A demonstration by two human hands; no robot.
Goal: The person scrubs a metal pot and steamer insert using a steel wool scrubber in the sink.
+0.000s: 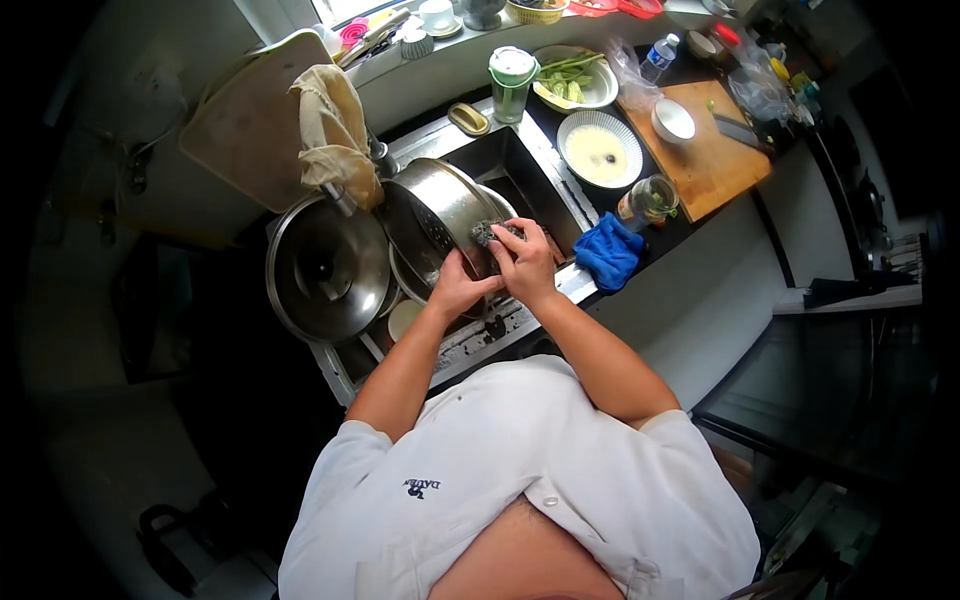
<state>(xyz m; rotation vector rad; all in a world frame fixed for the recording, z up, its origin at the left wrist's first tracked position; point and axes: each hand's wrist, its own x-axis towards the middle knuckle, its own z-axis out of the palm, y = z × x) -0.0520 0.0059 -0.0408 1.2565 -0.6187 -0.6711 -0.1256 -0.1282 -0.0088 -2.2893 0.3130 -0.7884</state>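
Holding a wire scourer point(485, 232) in the right hand point(525, 262), with fingers bunched round it, against the wall of a steel pot point(452, 195) tilted over the sink point(562, 185); clamping the near edge with the left hand point(462, 287). Having the steel pot forward and leftward of the right hand, its axis seemingly crosswise.

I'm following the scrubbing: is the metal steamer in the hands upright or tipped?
Tipped: the metal steamer stands on edge, its perforated surface steeply slanted, not level; the left hand holds its near side.
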